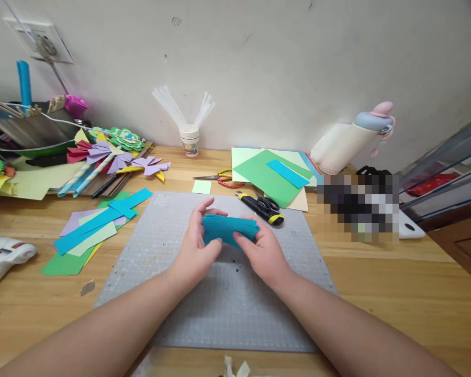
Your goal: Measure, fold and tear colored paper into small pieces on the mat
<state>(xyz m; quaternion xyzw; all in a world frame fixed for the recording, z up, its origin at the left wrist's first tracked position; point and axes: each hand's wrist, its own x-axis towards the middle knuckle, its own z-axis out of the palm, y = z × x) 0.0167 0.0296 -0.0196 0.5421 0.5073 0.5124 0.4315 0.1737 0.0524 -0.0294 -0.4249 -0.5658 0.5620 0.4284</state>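
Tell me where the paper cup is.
In the head view, the paper cup stands left of centre near the wall, beyond the left hand.

soft, even light across the pale wall (267, 68); wide-angle stretch toward the edges; coarse pixelated patch (357, 207) at right.

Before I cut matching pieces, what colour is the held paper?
The held paper is blue, clearest in the head view.
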